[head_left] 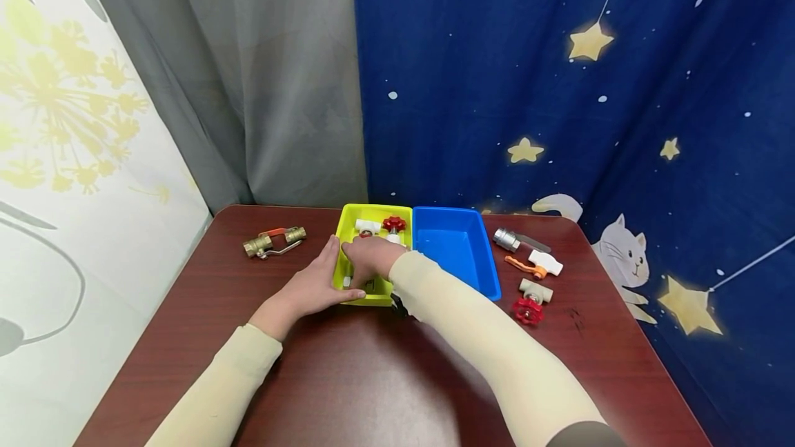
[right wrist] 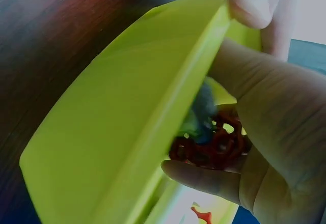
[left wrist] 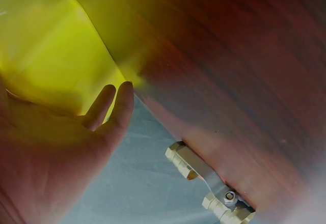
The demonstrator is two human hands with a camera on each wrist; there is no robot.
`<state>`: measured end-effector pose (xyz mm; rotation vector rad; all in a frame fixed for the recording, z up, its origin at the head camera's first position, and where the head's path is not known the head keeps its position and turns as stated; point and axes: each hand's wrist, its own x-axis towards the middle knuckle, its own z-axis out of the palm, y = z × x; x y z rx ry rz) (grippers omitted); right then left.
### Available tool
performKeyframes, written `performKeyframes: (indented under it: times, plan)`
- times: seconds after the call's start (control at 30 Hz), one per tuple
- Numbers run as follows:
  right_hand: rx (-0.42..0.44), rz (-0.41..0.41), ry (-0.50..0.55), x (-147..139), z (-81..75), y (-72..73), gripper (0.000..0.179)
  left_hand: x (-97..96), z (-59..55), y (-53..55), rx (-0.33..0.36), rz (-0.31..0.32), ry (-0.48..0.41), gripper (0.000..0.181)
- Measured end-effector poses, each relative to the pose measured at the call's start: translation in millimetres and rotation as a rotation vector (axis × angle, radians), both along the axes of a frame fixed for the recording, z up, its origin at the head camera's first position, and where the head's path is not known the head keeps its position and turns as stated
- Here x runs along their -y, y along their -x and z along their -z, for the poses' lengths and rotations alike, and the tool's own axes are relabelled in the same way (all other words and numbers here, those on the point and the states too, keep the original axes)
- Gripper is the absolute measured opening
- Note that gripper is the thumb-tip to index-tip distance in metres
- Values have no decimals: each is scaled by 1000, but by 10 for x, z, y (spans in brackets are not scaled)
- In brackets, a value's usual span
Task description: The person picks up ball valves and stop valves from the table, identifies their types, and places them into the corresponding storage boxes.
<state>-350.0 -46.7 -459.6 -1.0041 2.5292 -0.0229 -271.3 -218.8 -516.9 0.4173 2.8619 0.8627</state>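
My left hand (head_left: 310, 286) lies along the left side of a yellow bin (head_left: 377, 210), fingers extended and thumb at the front rim. In the left wrist view, two fingertips (left wrist: 122, 99) touch the bin's edge. My right hand (head_left: 371, 254) reaches down into the same bin. In the right wrist view, its fingers curl around a valve with a dark red handwheel (right wrist: 221, 142); the near wall hides part of it. A white valve (head_left: 368, 226) and another valve with a red handwheel (head_left: 394, 224) lie at the bin's back.
A blue bin (head_left: 450, 247) adjoins on the right. Two brass ball valves (head_left: 273, 243) lie left. On the right are a metal valve (head_left: 508, 239), a white valve with an orange lever (head_left: 545, 263), and a beige valve with a red handwheel (head_left: 531, 301). Curtains stand behind the table.
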Motion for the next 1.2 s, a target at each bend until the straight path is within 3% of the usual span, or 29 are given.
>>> performKeyframes:
  times: [0.23, 0.43, 1.2]
  plan:
    - [51, 24, 36, -4, -48, 23, 76, -1, 19, 0, -7, -1, -5, 139]
    - [64, 23, 55, -25, -89, 29, 70, -2, 22, -18, -27, 13, -8, 139]
    - [41, -25, 83, -103, -98, 83, 68, -12, -5, -12, 9, -13, 3, 140]
